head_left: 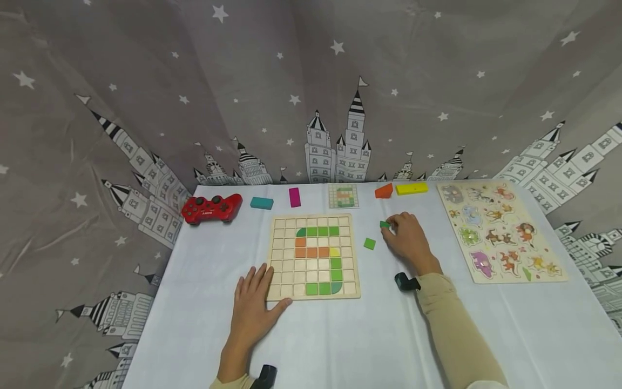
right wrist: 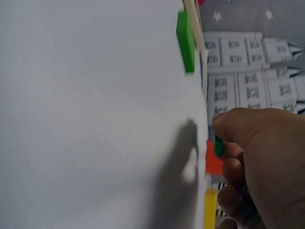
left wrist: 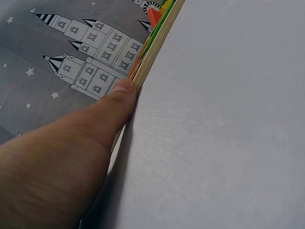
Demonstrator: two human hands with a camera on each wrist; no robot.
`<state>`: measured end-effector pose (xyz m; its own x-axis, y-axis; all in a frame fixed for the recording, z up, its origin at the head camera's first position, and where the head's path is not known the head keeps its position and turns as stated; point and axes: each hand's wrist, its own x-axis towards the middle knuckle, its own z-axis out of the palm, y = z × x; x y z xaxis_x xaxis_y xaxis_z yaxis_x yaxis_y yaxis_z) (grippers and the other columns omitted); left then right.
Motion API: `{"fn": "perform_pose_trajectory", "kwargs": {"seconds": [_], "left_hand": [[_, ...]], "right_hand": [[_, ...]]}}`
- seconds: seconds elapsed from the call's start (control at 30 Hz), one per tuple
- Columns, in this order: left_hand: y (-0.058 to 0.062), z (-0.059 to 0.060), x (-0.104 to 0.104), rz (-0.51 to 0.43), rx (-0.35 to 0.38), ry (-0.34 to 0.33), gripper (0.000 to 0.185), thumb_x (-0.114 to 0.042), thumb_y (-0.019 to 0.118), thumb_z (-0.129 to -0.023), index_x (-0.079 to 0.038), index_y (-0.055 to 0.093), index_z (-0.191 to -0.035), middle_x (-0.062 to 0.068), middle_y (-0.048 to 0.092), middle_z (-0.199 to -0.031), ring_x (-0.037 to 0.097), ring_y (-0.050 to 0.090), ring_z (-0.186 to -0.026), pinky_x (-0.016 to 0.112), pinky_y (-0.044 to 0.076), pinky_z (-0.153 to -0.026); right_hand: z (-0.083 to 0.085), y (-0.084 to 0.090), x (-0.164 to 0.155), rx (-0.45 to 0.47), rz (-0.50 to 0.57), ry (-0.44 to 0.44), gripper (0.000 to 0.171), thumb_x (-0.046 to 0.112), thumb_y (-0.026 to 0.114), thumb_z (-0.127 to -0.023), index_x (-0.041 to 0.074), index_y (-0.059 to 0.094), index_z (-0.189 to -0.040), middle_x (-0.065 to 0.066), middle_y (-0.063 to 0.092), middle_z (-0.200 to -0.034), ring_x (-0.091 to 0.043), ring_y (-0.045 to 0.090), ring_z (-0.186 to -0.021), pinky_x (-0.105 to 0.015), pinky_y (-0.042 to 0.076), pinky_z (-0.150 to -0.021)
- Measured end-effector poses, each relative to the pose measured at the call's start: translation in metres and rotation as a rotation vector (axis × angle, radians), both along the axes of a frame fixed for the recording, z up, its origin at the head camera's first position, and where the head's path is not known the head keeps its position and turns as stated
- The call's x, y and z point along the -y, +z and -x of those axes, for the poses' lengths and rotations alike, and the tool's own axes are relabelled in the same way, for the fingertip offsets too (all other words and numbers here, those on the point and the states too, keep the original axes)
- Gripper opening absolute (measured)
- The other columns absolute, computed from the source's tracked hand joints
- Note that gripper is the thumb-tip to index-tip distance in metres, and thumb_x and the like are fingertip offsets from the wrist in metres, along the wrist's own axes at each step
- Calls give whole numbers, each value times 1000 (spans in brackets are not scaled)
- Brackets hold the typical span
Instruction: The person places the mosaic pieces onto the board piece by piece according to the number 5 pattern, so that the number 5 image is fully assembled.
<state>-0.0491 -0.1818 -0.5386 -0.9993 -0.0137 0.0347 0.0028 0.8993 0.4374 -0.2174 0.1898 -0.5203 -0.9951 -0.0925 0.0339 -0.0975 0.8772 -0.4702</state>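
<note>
A wooden grid board lies on the table, with green, orange and yellow tiles forming an S-like figure in its squares. My left hand rests at the board's lower left corner, fingers stretched along the left side and thumb on the near edge. To the right of the board, my right hand pinches a small dark green tile between thumb and fingers, above the cloth. The hand hides part of that tile, so its full shape cannot be told. A loose green square tile lies between the board and this hand.
Behind the board lies a small pattern card. Along the back are a red game controller, a teal block, a magenta block, an orange block and a yellow block. An animal puzzle board lies at right.
</note>
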Motion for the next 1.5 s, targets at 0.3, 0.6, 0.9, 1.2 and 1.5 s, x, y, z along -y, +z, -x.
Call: {"fn": "perform_pose_trajectory", "kwargs": {"seconds": [0.3,0.6,0.9,1.2,1.5], "left_hand": [[1,0,1,7,8,1,95,-60,72,-85,-10,37,-158,15,34,-165,41,19,-156,62,10,-127],[0,0,-1,12,4,-5,94,-59,73,-85,-10,38,-157,15,34,-165,40,20,-156,63,11,-127],[-2,1,0,23,-1,-7,94,-59,73,-84,-11,38,-157,14,35,-165,39,20,-156,62,11,-127],[-3,1,0,26,-8,-6,94,-61,72,-85,-11,39,-157,15,35,-165,40,21,-156,61,11,-127],[-3,1,-1,30,-2,3,95,-62,72,-84,-11,39,-157,15,35,-165,40,20,-156,62,11,-127]], "right_hand": [[-57,13,79,-123,61,243,23,32,70,-94,12,72,-107,0,61,-93,-17,49,-87,-32,45,-78],[-113,2,149,-251,-37,495,17,35,76,-91,19,73,-97,9,57,-83,-8,47,-77,-26,44,-72],[-121,-1,165,-228,-93,479,22,42,75,-91,22,73,-98,9,61,-88,-10,51,-82,-27,45,-74],[-122,-1,171,-255,-107,455,21,42,75,-90,22,74,-95,9,62,-85,-11,53,-79,-25,41,-69],[-125,-2,172,-296,-186,426,21,44,75,-91,22,76,-93,9,66,-85,-12,54,-78,-25,39,-66]]}}
